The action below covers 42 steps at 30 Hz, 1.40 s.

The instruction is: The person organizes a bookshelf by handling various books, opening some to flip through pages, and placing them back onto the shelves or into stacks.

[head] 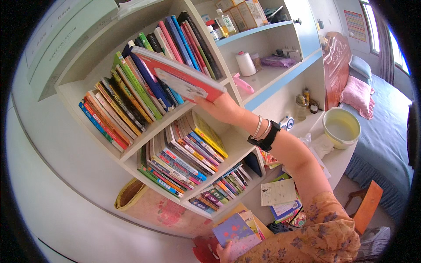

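Observation:
High at the bookshelf (138,154), my right hand (215,107) grips the lower corner of a red hardcover book (184,77) with a pale picture on its front. This book is tilted in front of the top row of upright books (141,90) and hides part of them. At the bottom of the view, my left hand (224,252) holds a purple-blue book (235,231) with red flowers on its cover. More books, one with a yellow cover (251,223), lie partly behind it, against my body.
Lower shelves hold packed books (184,154). On the desk lie stacked notebooks (279,194) and a yellow plastic basin (342,126). Right-hand shelves carry bottles (225,23) and a thread cone (246,64). A wooden chair (366,207) and a bed (384,125) stand to the right.

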Each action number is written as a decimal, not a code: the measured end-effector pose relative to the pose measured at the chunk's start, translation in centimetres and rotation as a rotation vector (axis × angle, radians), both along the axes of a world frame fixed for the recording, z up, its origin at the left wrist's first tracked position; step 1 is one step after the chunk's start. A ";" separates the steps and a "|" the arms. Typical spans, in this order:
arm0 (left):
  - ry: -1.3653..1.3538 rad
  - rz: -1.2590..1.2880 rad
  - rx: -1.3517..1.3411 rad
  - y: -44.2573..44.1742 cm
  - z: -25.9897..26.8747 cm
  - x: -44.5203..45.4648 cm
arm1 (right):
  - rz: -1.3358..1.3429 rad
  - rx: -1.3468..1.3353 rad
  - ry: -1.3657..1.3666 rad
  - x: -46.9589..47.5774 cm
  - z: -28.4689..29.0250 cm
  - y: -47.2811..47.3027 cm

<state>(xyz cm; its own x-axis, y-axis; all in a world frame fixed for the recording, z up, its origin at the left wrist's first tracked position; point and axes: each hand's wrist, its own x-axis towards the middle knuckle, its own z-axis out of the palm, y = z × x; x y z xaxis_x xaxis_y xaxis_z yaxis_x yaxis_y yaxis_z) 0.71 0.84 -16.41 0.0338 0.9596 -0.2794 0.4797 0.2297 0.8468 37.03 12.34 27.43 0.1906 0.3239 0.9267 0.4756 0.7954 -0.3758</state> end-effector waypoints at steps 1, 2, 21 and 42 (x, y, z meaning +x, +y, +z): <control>0.001 0.004 0.000 0.1 0.0 0.0 | -0.034 0.014 -0.012 -0.4 0.4 -0.9; 0.004 0.006 -0.002 0.1 0.1 0.1 | -0.172 0.020 0.023 -0.6 0.8 -2.3; 0.009 -0.039 0.050 -1.1 3.6 0.9 | -0.502 0.095 0.143 4.5 -1.7 -1.3; 0.105 0.022 -0.103 -0.2 1.8 0.6 | 0.151 -0.042 0.230 4.4 1.4 0.1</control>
<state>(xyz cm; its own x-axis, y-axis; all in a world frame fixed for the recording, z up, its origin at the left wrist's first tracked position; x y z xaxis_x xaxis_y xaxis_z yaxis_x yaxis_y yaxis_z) 1.29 0.69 -14.63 -0.0213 0.9257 -0.3778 0.5586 0.3244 0.7634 41.48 12.47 28.80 0.3414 0.4021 0.8496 0.2512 0.8320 -0.4947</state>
